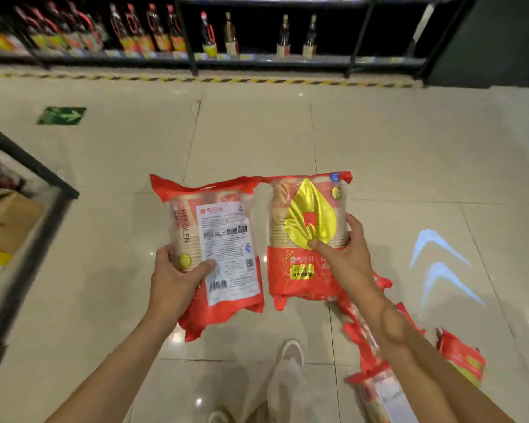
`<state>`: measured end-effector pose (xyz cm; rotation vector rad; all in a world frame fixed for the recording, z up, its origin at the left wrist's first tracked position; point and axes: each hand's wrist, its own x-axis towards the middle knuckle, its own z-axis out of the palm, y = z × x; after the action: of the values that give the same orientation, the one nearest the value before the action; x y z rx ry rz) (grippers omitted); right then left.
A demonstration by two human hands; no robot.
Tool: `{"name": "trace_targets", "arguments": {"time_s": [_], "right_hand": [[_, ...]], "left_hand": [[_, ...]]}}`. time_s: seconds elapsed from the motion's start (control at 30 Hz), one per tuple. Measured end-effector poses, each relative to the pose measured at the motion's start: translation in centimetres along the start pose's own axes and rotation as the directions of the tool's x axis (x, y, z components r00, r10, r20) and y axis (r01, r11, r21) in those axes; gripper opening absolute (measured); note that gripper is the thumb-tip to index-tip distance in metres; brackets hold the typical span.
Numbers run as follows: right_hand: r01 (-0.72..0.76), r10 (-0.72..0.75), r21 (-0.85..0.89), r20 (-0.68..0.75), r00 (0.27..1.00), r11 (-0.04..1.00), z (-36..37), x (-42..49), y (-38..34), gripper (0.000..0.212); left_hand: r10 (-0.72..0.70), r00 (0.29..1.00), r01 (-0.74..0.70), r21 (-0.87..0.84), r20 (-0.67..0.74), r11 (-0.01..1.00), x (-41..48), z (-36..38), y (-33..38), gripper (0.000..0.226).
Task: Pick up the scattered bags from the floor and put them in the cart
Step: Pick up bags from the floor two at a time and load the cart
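My left hand (177, 277) grips a red bag of paper cups (223, 239) with its white label side up. My right hand (344, 254) holds a second red bag (306, 221) showing a gold leaf print. Both bags are held side by side above the tiled floor. More red bags lie on the floor at the lower right: one (379, 389) partly hidden under my right forearm, another (463, 358) further right. The black-framed cart (48, 181) stands at the left edge.
A dark shelf with bottles (208, 35) runs along the back behind a yellow-black floor stripe. The cart holds cardboard and packages (6, 221). My white shoe (290, 355) is on the tiles below the bags. Light arrows (437, 264) are projected on the floor at right.
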<state>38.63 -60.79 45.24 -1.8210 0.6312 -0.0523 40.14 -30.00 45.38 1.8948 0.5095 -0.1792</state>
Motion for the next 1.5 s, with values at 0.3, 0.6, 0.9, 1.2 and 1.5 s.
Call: {"name": "trace_targets", "arguments": {"time_s": [0.3, 0.6, 0.9, 1.2, 1.5], "right_hand": [[0.294, -0.299, 0.142, 0.011, 0.954, 0.945, -7.2, -18.4, -26.3, 0.079], [0.474, -0.549, 0.295, 0.280, 0.788, 0.830, -3.5, -30.4, -34.0, 0.081], [0.459, -0.613, 0.417, 0.630, 0.476, 0.784, 8.0, -50.7, -35.7, 0.091], [0.478, -0.614, 0.488, 0.776, 0.147, 0.731, 21.0, -76.6, -33.2, 0.085], [0.504, -0.498, 0.408, 0.865, 0.052, 0.761, 32.8, -96.3, -27.1, 0.079]], "left_hand": [[0.256, 0.946, -0.279, -0.097, -0.201, 0.955, -18.6, -19.1, 20.1, 0.059], [0.206, 0.806, -0.323, -0.120, -0.555, 0.939, -35.9, -30.9, 19.1, 0.076], [0.012, 0.510, -0.274, -0.149, -0.860, 0.950, -55.4, -44.8, 9.6, 0.089], [-0.209, 0.239, -0.235, -0.265, -0.948, 0.935, -73.5, -59.1, -6.5, 0.086], [-0.349, 0.174, -0.188, -0.379, -0.921, 0.906, -82.7, -73.2, -21.1, 0.062]]}}
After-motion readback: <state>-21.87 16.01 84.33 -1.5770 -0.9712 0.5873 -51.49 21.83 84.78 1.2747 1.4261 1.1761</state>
